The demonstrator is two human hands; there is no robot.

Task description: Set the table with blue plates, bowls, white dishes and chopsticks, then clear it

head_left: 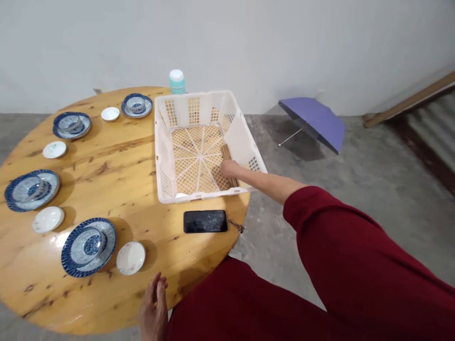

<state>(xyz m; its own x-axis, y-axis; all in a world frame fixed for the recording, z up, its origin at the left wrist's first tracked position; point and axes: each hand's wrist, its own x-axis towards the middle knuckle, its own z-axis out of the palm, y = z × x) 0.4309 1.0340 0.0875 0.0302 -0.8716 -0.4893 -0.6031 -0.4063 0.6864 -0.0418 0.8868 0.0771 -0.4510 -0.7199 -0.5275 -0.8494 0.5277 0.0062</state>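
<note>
Inside the white plastic basket (163, 156), my right hand (229, 169) is closed around a bundle of wooden chopsticks (226, 151) lying along the right wall. Their ends show on both sides of my fist. My left hand (154, 303) hovers at the near table edge with loosely curled fingers, nothing in it. Closest to it are a small white dish (131, 258) and a blue-rimmed plate (67, 258) bearing a patterned bowl (93, 245). A black phone (205, 221) with a strap lies between the basket and me.
More blue-rimmed plates with bowls (31, 190) and small white dishes (49, 219) line the left side of the round wooden table (121, 189). Behind the basket stands a turquoise bottle (177, 83). An open purple umbrella (316, 113) rests on the floor by the wall.
</note>
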